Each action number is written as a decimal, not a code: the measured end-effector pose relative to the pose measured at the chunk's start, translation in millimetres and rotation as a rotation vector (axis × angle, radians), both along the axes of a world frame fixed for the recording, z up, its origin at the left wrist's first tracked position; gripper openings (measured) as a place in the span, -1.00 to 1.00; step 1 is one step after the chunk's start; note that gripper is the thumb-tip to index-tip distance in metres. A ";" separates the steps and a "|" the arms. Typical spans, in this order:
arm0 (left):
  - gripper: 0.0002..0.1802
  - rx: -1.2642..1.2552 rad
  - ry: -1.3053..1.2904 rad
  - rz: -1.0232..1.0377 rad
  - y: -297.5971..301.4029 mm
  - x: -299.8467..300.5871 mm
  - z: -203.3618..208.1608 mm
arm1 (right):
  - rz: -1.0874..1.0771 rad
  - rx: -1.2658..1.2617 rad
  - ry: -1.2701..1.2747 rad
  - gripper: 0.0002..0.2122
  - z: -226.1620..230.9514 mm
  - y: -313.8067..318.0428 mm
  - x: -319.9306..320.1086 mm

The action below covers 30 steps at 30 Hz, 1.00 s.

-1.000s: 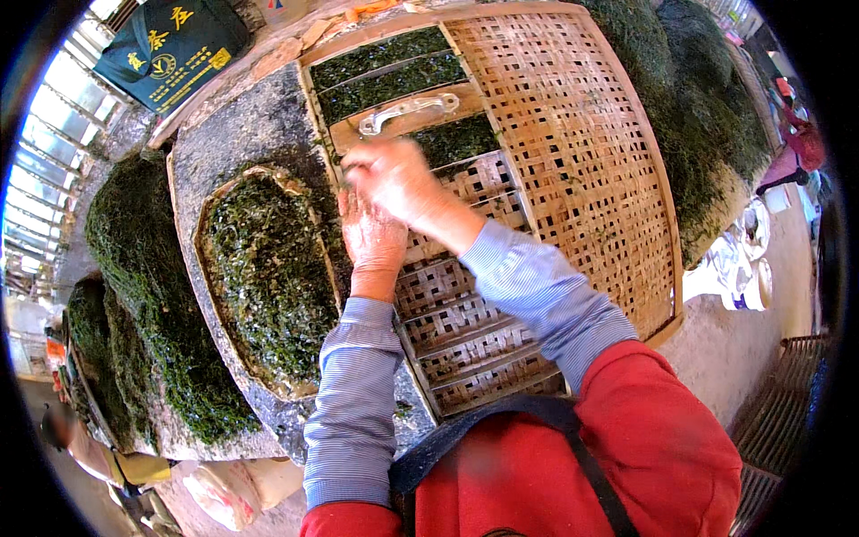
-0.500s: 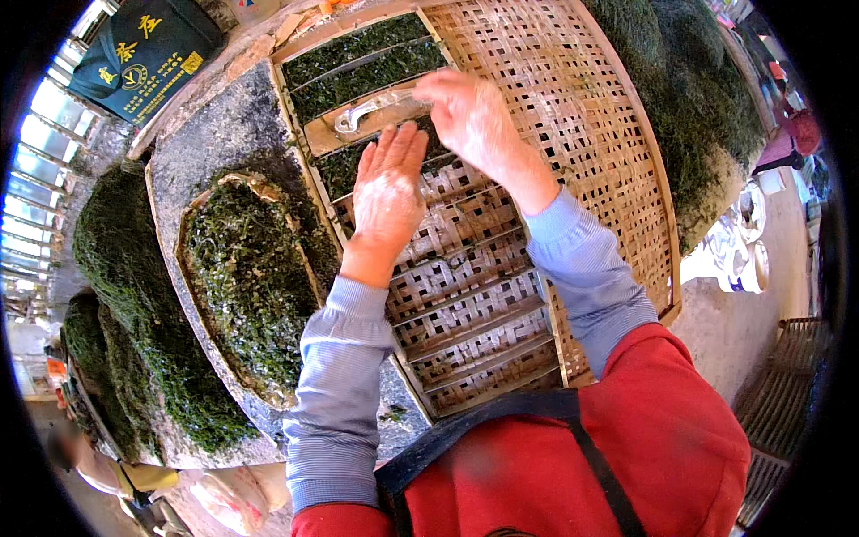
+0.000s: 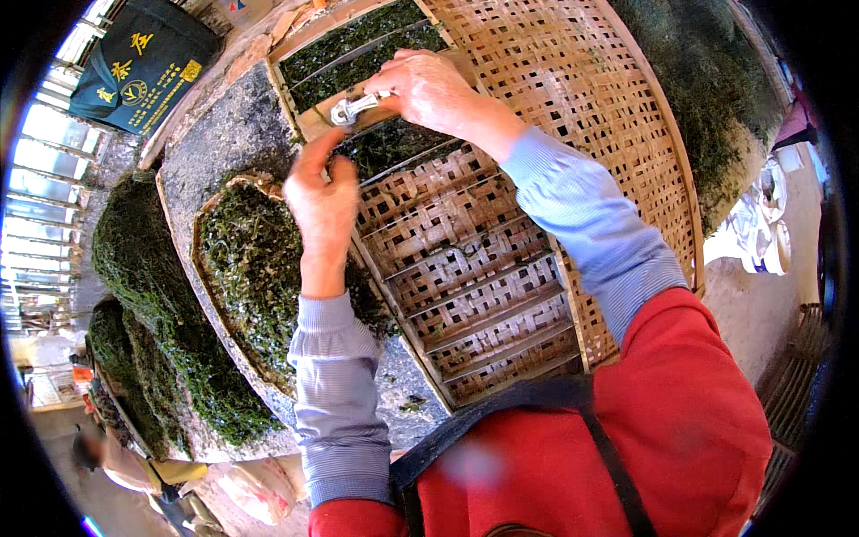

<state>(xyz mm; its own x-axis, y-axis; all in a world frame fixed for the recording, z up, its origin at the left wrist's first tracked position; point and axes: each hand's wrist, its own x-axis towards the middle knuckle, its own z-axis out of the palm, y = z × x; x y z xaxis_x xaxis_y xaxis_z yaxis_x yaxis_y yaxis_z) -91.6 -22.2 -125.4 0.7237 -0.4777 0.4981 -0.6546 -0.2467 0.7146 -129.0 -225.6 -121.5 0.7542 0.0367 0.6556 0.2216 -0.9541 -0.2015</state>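
Note:
A wooden board [image 3: 313, 119] with a pale metal handle [image 3: 351, 109] lies across the upper part of a slatted wooden frame [image 3: 400, 328]. My right hand [image 3: 429, 88] is closed around the handle's right side. At the board's near left corner is my left hand [image 3: 322, 197], slightly blurred, its thumb and bent forefinger apart and no object visible between them. Dark green shredded leaf [image 3: 349, 64] fills the far sections of the frame, and more lies just below the board. The nearer sections show bare woven bamboo between the slats.
A basket [image 3: 202, 268] heaped with wet green leaf stands left of the frame. Leaf piles [image 3: 170, 340] lie farther left and another [image 3: 684, 98] at the right. The woven bamboo tray [image 3: 582, 116] extends beneath and right of the frame. A dark green bag [image 3: 148, 67] stands at the back left.
My right hand has come down onto the handle and closed on it. My left hand has moved left off the leaf, from flat to bent fingers. The view has shifted slightly.

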 end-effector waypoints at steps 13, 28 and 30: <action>-0.05 0.662 -0.503 0.167 -17.2 -3.7 -39.7 | 0.026 -0.172 0.162 -0.53 -37.4 -5.3 -23.1; 0.03 0.500 -0.168 -0.113 16.0 -0.5 -13.6 | -0.232 0.184 -0.068 -0.54 -37.8 33.7 -48.2; -0.11 0.359 -0.294 -0.026 55.0 -18.1 -1.2 | -0.247 0.196 -0.192 -0.53 -37.0 57.4 -52.4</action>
